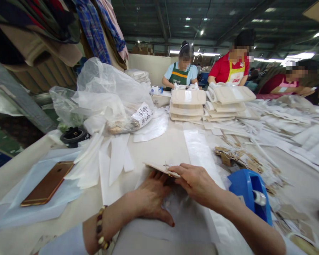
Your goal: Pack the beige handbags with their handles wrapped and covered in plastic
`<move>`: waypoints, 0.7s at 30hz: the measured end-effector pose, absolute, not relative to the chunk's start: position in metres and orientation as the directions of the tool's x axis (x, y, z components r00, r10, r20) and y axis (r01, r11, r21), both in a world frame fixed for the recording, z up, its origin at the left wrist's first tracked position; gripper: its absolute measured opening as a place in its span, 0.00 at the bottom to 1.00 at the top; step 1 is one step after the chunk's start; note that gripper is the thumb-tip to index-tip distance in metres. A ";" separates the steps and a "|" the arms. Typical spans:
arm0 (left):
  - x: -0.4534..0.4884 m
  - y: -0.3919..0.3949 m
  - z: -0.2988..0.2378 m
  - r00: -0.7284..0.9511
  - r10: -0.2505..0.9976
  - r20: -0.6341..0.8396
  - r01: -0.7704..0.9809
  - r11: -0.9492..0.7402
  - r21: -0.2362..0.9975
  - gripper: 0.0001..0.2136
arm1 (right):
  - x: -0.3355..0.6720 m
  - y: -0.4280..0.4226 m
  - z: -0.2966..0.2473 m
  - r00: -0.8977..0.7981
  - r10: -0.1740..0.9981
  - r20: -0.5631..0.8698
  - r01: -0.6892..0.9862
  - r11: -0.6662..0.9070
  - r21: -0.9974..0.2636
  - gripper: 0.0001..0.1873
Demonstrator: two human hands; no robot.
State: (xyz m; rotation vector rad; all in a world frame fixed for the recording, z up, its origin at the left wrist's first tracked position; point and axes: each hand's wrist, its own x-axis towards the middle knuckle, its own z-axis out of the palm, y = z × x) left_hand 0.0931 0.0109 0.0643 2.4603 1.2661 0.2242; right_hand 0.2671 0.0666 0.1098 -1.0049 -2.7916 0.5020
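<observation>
In the head view my right hand (198, 182) pinches the near right edge of a thin, flat beige piece (159, 167) with a small gold-coloured fitting near that edge. The piece is tilted up off the table. My left hand (154, 196) lies flat just below it, thumb spread out and fingertips partly hidden beneath the piece. Under the left palm is a translucent sheet (186, 212) over a pale, flat item; I cannot tell exactly what that item is.
To the left lie a phone (48, 184), white strips (117, 159) and a clear plastic bag (103, 92). A blue tape dispenser (248, 191) and a heap of cardboard tags (241, 159) are at right. Beige stacks (188, 102) stand ahead; several co-workers sit beyond.
</observation>
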 end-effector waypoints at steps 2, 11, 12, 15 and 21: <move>0.093 0.008 0.064 0.609 0.793 -0.004 0.728 -0.557 0.400 0.44 | 0.273 0.054 0.100 -0.770 0.638 0.002 0.603 0.728 -0.326 0.16; 0.107 -0.010 0.082 0.560 0.806 -0.194 0.816 -0.496 0.298 0.29 | 0.275 0.034 0.087 -0.756 0.655 -0.013 0.634 0.726 -0.265 0.14; 0.108 -0.013 0.083 0.543 0.814 -0.204 0.830 -0.485 0.274 0.26 | 0.275 0.032 0.085 -0.753 0.658 -0.010 0.637 0.726 -0.260 0.15; 0.111 -0.022 0.086 0.514 0.830 -0.215 0.855 -0.478 0.201 0.20 | 0.275 0.030 0.081 -0.751 0.660 0.004 0.637 0.727 -0.257 0.15; 0.111 -0.043 0.086 0.540 0.827 -0.154 0.841 -0.520 0.150 0.20 | 0.275 0.028 0.078 -0.743 0.669 0.001 0.647 0.719 -0.254 0.15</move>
